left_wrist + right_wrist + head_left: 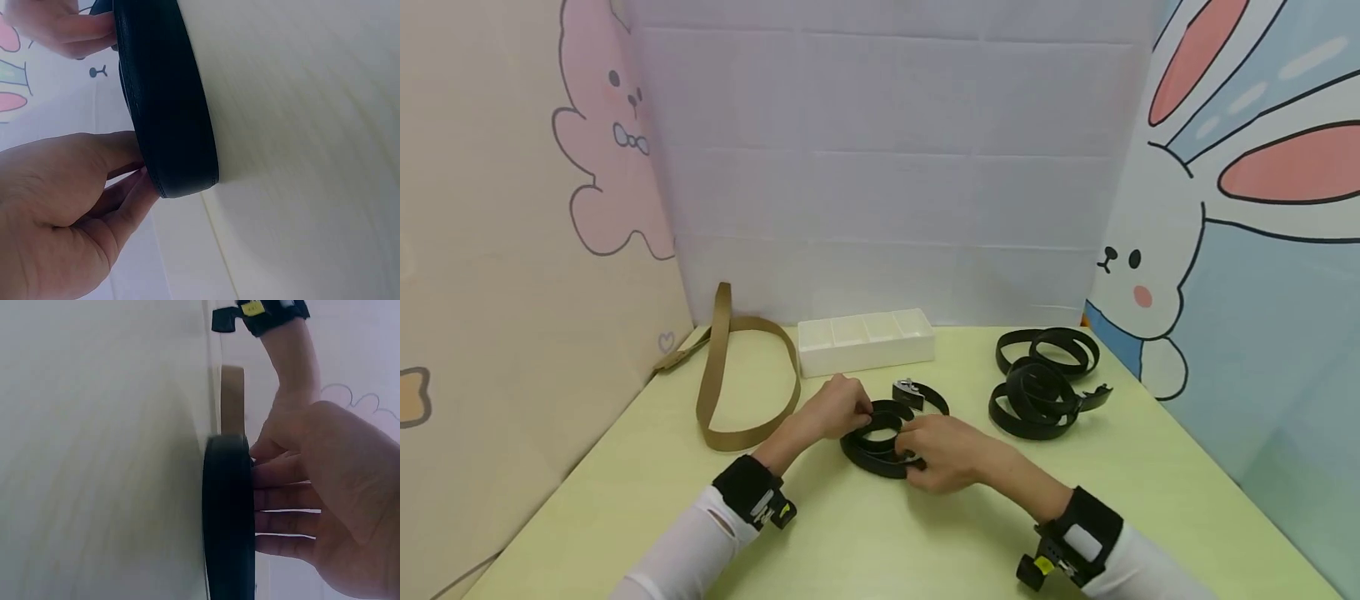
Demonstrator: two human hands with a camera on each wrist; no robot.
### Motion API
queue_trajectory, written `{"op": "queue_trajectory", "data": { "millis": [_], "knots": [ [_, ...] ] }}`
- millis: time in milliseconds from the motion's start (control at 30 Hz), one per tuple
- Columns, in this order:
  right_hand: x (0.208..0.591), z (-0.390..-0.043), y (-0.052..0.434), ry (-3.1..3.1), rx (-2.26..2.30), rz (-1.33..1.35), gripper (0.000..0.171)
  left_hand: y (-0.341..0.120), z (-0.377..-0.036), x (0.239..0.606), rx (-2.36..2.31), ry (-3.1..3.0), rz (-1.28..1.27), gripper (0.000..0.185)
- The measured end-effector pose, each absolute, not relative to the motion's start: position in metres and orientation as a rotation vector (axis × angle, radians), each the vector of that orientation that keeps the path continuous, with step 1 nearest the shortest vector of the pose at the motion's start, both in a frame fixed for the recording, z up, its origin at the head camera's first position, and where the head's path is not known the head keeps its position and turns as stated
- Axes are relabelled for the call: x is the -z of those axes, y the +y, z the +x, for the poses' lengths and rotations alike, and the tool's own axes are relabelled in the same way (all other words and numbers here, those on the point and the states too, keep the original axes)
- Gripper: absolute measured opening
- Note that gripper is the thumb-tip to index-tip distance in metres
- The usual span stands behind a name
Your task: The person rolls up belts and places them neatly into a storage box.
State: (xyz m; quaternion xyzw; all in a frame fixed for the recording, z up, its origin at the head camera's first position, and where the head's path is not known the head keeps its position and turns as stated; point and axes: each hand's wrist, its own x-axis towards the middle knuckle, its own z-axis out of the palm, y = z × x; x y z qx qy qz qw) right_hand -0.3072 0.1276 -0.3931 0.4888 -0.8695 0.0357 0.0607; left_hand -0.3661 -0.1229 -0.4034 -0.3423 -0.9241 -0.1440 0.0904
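Observation:
A black leather belt [880, 465] lies loosely coiled on the table, standing on its edge, its silver buckle [907, 387] at the far side. My left hand [833, 407] pinches the coil's left side between thumb and fingers. On the right, my right hand [947, 452] grips the coil with its fingers reaching inside. The belt's outer band [172, 112] fills the middle of the left wrist view, where the left fingertips are partly behind it. In the right wrist view, several right fingers meet the upper edge of the band [228, 512].
A white divided box [867, 357] stands at the back middle. A tan strap [711, 396] lies looped on the left. Several other black belts [1037, 392] are coiled at the right. Patterned cloth walls [887, 167] enclose the pale yellow table [835, 542].

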Motion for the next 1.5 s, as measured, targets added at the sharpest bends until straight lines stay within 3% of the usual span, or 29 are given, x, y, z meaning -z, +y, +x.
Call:
{"op": "queue_trajectory", "data": {
  "millis": [67, 233, 367, 633, 1133, 1500],
  "knots": [
    [0.395, -0.302, 0.113, -2.613, -0.105, 1.5, 0.006, -0.124, -0.366, 0.405, 0.408, -2.748, -1.018, 0.007],
    [0.403, -0.295, 0.085, -2.507, -0.01, 1.446, 0.023, -0.125, -0.365, 0.408, 0.415, -2.738, -1.049, 0.012],
    [0.404, -0.293, 0.081, -2.492, 0.037, 1.422, 0.021, -0.126, -0.366, 0.408, 0.445, -2.723, -1.088, 0.012],
    [0.407, -0.301, 0.126, -2.507, -0.003, 1.388, 0.01, -0.128, -0.371, 0.409, 0.483, -2.747, -1.121, 0.008],
    [0.393, -0.324, 0.188, -2.554, 0.053, 1.32, 0.027, -0.128, -0.373, 0.404, 0.512, -2.73, -1.127, 0.007],
    [0.392, -0.316, 0.173, -2.733, -0.101, 1.275, 0.011, -0.123, -0.373, 0.407, 0.526, -2.774, -0.992, 0.016]
  ]
}}
